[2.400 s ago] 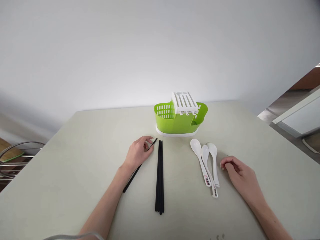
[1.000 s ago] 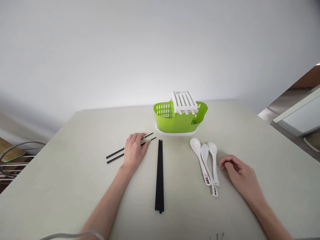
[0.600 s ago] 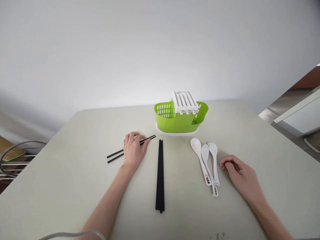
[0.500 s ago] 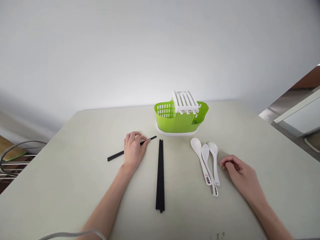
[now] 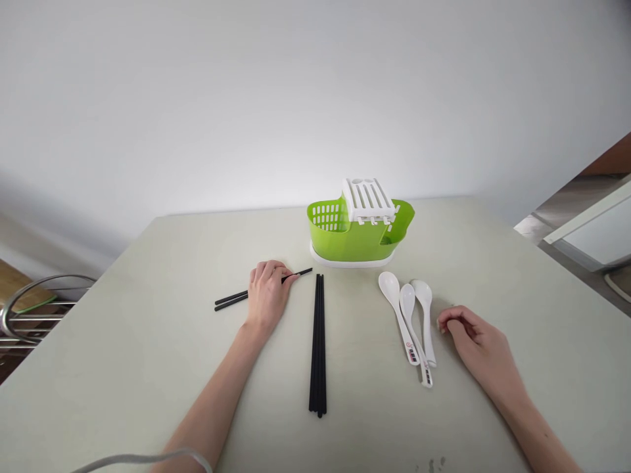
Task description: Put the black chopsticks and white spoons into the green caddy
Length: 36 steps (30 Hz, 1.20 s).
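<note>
Here we are at the fingertips: on the left hand, thumb and fingers pinch two black chopsticks, their far tips together, their near ends slightly apart. So one pair is in hand, and we see it low at the table, not raised. Just beside lies the chopstick bundle, lined up lengthwise and untouched. Across to the right hand: half-curled, nothing visible in it, and we can't tell whether the fingertips meet. Beside it, three white spoons lie unheld, handles overlapping. Farther out stands the green basket, upright under its white slatted top, touched by neither hand.
</note>
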Each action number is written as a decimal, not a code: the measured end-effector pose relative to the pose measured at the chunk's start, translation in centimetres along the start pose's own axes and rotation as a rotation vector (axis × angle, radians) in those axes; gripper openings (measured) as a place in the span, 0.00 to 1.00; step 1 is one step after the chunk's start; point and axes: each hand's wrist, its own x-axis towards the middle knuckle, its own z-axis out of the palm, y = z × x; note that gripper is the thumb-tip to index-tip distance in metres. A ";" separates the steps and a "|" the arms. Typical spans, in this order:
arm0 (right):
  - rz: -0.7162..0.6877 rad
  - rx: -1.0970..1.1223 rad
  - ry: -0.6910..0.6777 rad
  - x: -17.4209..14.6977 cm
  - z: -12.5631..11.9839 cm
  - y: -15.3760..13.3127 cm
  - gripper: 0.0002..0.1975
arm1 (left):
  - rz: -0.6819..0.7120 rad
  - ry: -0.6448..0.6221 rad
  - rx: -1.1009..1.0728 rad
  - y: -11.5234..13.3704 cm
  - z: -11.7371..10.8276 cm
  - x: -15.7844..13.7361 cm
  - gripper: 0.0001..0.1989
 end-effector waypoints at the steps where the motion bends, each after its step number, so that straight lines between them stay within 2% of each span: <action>1: 0.002 0.001 0.000 0.0 0.0 -0.1 0.10 | 0.001 -0.005 -0.003 0.0 0.0 0.0 0.06; 6: -0.009 0.009 -0.002 0.0 0.0 -0.2 0.10 | -0.007 -0.004 -0.044 0.3 -0.3 0.0 0.08; 13: -0.005 0.002 -0.004 -0.1 -0.1 -0.3 0.10 | -0.104 0.016 -0.094 0.6 -0.4 0.1 0.11; 17: -0.009 0.015 -0.002 0.0 0.0 -0.6 0.10 | -0.108 0.118 -0.194 0.8 -0.7 0.2 0.11; 21: -0.019 0.021 -0.008 0.1 0.1 -0.7 0.10 | -0.039 0.227 -0.308 1.8 -2.0 0.3 0.11; 24: -0.038 0.029 -0.018 0.1 0.1 -0.8 0.10 | -0.036 0.276 -0.463 3.3 -3.6 0.8 0.14; 26: -0.056 0.041 -0.023 0.1 0.2 -0.7 0.10 | -0.152 0.356 -0.608 4.6 -5.0 1.3 0.20; 29: -0.065 0.058 -0.021 0.2 0.3 -0.6 0.10 | -0.381 0.446 -0.953 6.9 -7.4 2.1 0.28; 32: -0.063 0.091 -0.011 0.5 0.4 -0.5 0.09 | -0.480 0.384 -1.295 8.8 -9.8 2.7 0.30; 36: -0.078 0.183 0.003 0.3 0.4 -1.2 0.08 | -0.607 0.316 -1.599 10.6 -12.3 3.1 0.28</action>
